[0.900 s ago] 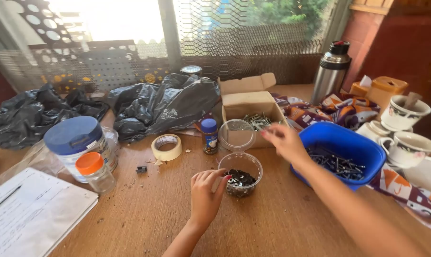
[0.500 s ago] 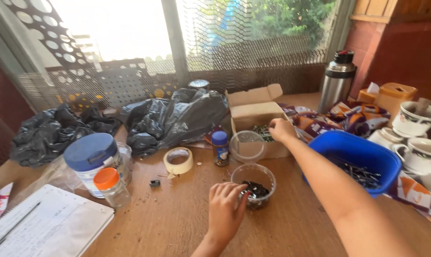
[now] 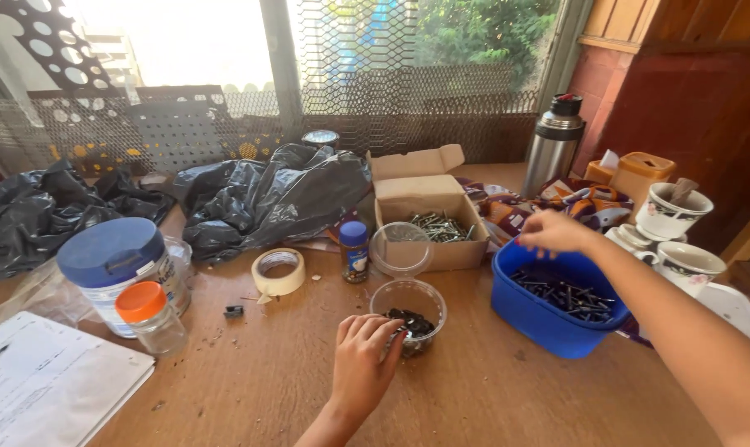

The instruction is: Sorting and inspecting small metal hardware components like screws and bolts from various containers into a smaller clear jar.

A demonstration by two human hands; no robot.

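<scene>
Head view: left hand pinches dark screws in clear cup; right hand half-curled.

Clear round tub of dark screws, blue tub of nails

Tub: blue.
Big jar lid: blue.
Small jar lid: orange.
Bags: black.
Cups: white, flowered.
Cloth: orange-and-purple print.
</scene>
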